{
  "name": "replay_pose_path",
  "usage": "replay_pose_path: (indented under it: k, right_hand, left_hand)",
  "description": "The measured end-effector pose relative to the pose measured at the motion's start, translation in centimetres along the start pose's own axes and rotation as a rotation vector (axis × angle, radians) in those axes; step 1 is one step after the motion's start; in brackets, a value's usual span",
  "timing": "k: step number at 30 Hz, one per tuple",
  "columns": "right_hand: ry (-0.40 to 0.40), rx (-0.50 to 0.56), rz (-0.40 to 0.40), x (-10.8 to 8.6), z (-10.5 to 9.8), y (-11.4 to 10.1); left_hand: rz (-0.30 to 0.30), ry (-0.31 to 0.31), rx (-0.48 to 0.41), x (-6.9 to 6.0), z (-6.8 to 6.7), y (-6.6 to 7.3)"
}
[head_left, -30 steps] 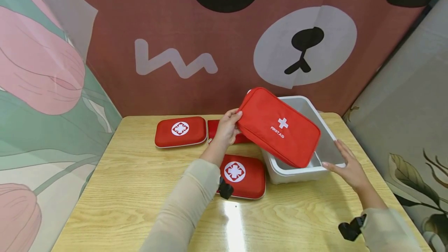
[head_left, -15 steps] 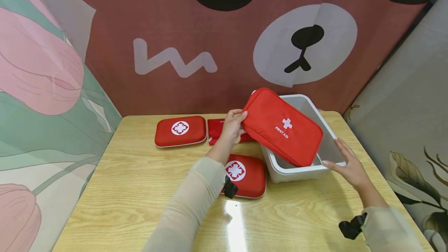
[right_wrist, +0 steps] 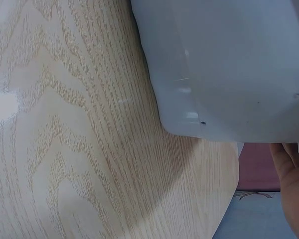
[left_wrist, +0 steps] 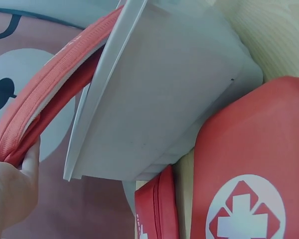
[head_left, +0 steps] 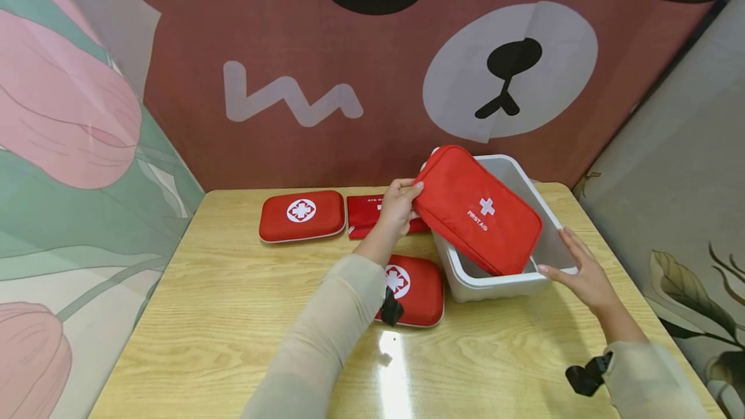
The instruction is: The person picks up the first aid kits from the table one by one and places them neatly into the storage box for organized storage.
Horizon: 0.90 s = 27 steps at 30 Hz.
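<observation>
My left hand (head_left: pixel 398 207) holds a red first aid bag (head_left: pixel 495 222) by its upper left end, thumb on top. The bag is tilted, its lower right part inside the mouth of a white plastic bin (head_left: pixel 495 282). In the left wrist view, the bag's zipped edge (left_wrist: pixel 50 92) leans over the bin's rim, and the left hand (left_wrist: pixel 12 191) pinches its end. My right hand (head_left: pixel 588 277) grips the bin's near right corner, thumb at the front rim and fingers along the right side. The right wrist view shows the bin's outer wall (right_wrist: pixel 229 64) above that hand (right_wrist: pixel 295 194).
A red hard-shell first aid case (head_left: pixel 302 215) lies at the table's back left. Beside it is a flat red zip pouch (head_left: pixel 362 215), partly behind the left hand. Another red case (head_left: pixel 421 293) sits left of the bin, partly behind the left wrist. Wooden table (head_left: pixel 204 315) beneath.
The left hand has moved a little to the right with the first aid bag, bringing the bag further over the bin. The right hand stays at the bin's corner.
</observation>
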State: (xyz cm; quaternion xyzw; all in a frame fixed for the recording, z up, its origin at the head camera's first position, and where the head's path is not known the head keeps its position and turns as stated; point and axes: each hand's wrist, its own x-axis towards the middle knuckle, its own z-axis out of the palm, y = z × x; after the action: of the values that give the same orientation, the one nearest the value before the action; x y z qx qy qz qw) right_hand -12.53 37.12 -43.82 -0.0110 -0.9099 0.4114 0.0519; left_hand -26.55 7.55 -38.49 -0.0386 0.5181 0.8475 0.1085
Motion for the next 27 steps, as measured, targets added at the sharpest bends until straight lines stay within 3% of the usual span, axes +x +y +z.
replay_pose_path:
  k: [15, 27]
  right_hand:
    - [0.009, 0.013, -0.007, 0.1, 0.0, 0.1]
    - [0.013, 0.02, -0.016, 0.1, 0.0, 0.0]
  left_hand:
    - [0.011, -0.035, 0.102, 0.0, 1.9, -0.4]
    - [0.044, -0.054, 0.275, -0.2, 3.4, -1.2]
